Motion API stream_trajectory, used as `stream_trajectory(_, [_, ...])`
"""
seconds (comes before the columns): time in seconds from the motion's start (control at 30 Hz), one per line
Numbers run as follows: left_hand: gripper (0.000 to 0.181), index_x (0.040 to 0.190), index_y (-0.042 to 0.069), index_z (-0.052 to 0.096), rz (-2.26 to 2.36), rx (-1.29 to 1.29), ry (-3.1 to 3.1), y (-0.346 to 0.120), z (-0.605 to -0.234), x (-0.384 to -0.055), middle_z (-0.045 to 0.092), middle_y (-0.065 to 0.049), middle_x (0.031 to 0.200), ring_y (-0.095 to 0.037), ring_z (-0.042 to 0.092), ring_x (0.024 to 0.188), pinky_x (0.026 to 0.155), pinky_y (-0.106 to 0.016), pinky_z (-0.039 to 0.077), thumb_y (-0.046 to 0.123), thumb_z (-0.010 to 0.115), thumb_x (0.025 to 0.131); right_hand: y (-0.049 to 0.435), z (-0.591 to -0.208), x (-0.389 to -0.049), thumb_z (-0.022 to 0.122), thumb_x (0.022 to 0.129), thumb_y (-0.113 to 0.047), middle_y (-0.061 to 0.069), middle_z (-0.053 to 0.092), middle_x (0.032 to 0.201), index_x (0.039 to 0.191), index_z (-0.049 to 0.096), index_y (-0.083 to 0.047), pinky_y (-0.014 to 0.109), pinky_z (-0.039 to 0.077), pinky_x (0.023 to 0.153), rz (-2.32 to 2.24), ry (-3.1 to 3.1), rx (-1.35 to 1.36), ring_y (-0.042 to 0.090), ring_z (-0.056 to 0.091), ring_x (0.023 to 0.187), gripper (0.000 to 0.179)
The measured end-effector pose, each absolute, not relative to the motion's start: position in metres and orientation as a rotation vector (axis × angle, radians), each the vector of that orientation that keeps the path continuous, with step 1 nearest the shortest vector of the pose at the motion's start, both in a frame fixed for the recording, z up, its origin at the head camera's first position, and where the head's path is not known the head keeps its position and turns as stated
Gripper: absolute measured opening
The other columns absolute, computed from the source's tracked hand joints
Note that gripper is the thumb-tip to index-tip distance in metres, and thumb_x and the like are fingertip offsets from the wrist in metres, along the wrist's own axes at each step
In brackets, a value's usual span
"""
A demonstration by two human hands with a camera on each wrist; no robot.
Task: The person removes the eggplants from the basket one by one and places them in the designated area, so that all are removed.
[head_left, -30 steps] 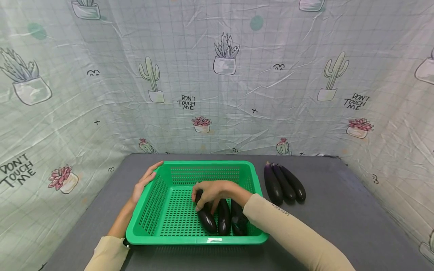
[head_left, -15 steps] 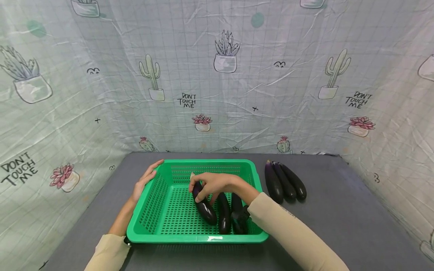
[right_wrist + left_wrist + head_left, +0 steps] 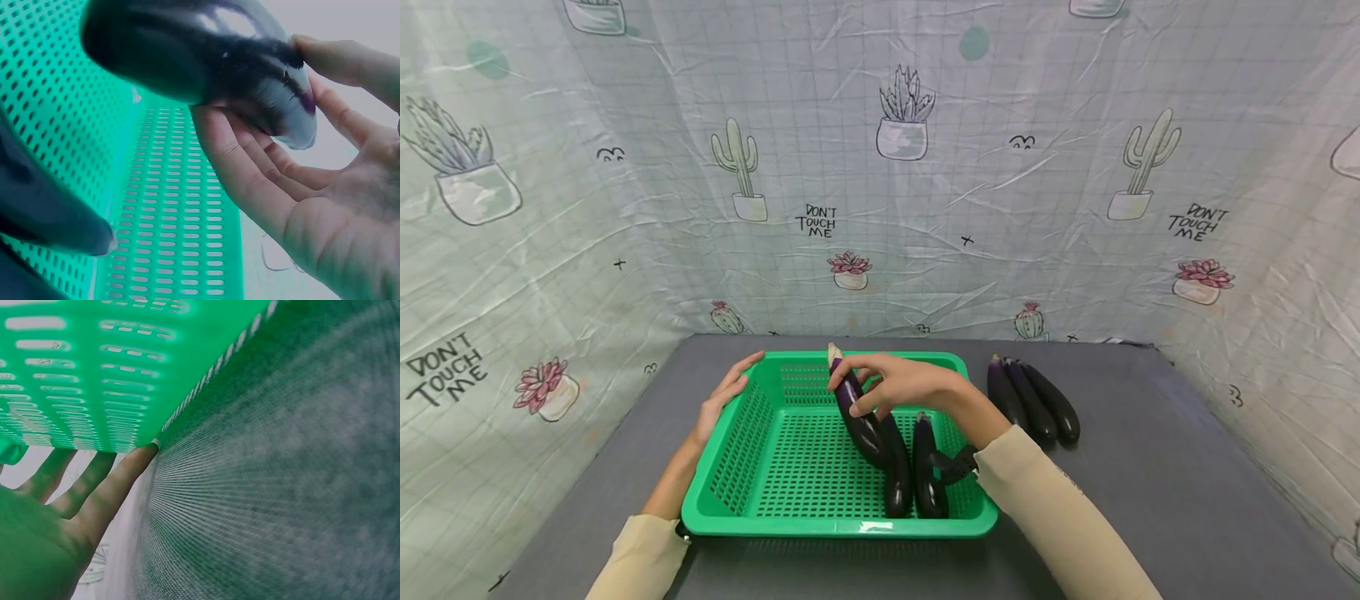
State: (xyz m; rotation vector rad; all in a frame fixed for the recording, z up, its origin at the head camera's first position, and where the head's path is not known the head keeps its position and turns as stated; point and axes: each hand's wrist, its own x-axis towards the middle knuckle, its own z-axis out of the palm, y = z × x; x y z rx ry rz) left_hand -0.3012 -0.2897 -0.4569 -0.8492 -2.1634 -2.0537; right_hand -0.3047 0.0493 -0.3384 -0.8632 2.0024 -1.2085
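My right hand (image 3: 906,382) grips a dark purple eggplant (image 3: 861,425) near its pale stem end. It is tilted, raised from the floor of a green plastic basket (image 3: 842,527), its stem end level with the back rim. In the right wrist view, thumb and fingers pinch this eggplant (image 3: 187,50) from opposite sides. Below it in the basket lie two more, a middle eggplant (image 3: 898,483) and a right eggplant (image 3: 930,492). My left hand (image 3: 718,404) rests along the basket's left rim; the left wrist view shows straight fingers (image 3: 119,487) touching the outer wall.
Three eggplants (image 3: 1033,408) lie side by side on the grey tabletop (image 3: 1150,483), right of the basket. Behind and at both sides hangs a pale cloth (image 3: 925,192) printed with potted cacti.
My right hand has lifted the eggplant up and toward the back of the basket, away from the two beside it. The left hand stays on the rim.
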Motion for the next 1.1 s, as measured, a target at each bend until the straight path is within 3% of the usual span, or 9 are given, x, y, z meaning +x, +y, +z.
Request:
stream_trajectory(0.13, [0.054, 0.162, -0.008, 0.011, -2.083, -0.854, -2.153, -0.29, -0.457, -0.301, 0.018, -0.016, 0.166, 0.001, 0.038, 0.143, 0.109, -0.015, 0.039, 0.017, 0.018, 0.115, 0.057, -0.332, -0.302, 0.068, 0.099, -0.011, 0.008, 0.057, 0.128, 0.134, 0.063, -0.023, 0.051, 0.057, 0.086, -1.242, 1.994, -0.894, 0.024, 0.057, 0.105, 0.038])
stream_trajectory(0.27, [0.054, 0.162, -0.008, 0.01, -2.104, -0.857, -2.148, -0.29, -0.458, -0.3, 0.021, -0.01, 0.165, -0.001, 0.041, 0.142, 0.109, -0.016, 0.041, 0.016, 0.018, 0.115, 0.065, -0.327, -0.298, 0.068, 0.099, -0.011, 0.005, 0.047, 0.146, 0.135, 0.063, -0.025, 0.044, 0.057, 0.088, -1.262, 2.011, -0.901, 0.026, 0.057, 0.118, 0.039])
stream_trajectory(0.43, [0.054, 0.162, -0.009, 0.01, -2.062, -0.839, -2.171, -0.29, -0.459, -0.299, 0.015, -0.02, 0.166, 0.001, 0.038, 0.142, 0.109, -0.015, 0.038, 0.016, 0.018, 0.115, 0.08, -0.32, -0.292, 0.069, 0.099, -0.013, 0.0, 0.035, 0.161, 0.137, 0.062, -0.025, 0.042, 0.056, 0.092, -1.312, 2.039, -0.888, 0.031, 0.057, 0.131, 0.041])
stream_trajectory(0.6, [0.054, 0.162, -0.009, 0.011, -2.017, -0.827, -2.208, -0.29, -0.46, -0.299, 0.007, -0.03, 0.165, 0.006, 0.035, 0.142, 0.107, -0.013, 0.035, 0.016, 0.017, 0.115, 0.097, -0.313, -0.289, 0.068, 0.1, -0.016, 0.0, 0.04, 0.157, 0.14, 0.059, -0.023, 0.045, 0.055, 0.093, -1.366, 2.061, -0.92, 0.032, 0.06, 0.127, 0.042])
stream_trajectory(0.8, [0.054, 0.162, -0.009, 0.012, -2.014, -0.829, -2.202, -0.289, -0.459, -0.3, 0.008, -0.03, 0.165, 0.005, 0.033, 0.143, 0.109, -0.013, 0.033, 0.016, 0.018, 0.115, 0.119, -0.304, -0.285, 0.068, 0.099, -0.012, 0.012, 0.044, 0.155, 0.142, 0.057, -0.017, 0.047, 0.056, 0.096, -1.461, 2.062, -0.967, 0.033, 0.06, 0.126, 0.044])
stream_trajectory(0.93, [0.054, 0.162, -0.008, 0.012, -2.023, -0.835, -2.189, -0.289, -0.457, -0.3, 0.013, -0.024, 0.166, 0.004, 0.034, 0.144, 0.109, -0.013, 0.033, 0.016, 0.018, 0.115, 0.134, -0.3, -0.28, 0.069, 0.099, -0.014, 0.012, 0.044, 0.156, 0.143, 0.056, -0.014, 0.046, 0.056, 0.098, -1.477, 2.119, -0.978, 0.035, 0.054, 0.134, 0.047])
stream_trajectory(1.1, [0.053, 0.163, -0.006, 0.01, -2.127, -0.863, -2.138, -0.289, -0.454, -0.3, 0.02, -0.012, 0.166, -0.002, 0.041, 0.143, 0.109, -0.017, 0.042, 0.016, 0.017, 0.115, 0.153, -0.3, -0.275, 0.07, 0.099, -0.017, 0.008, 0.044, 0.157, 0.144, 0.057, -0.019, 0.049, 0.052, 0.102, -1.484, 2.221, -0.957, 0.041, 0.047, 0.142, 0.047])
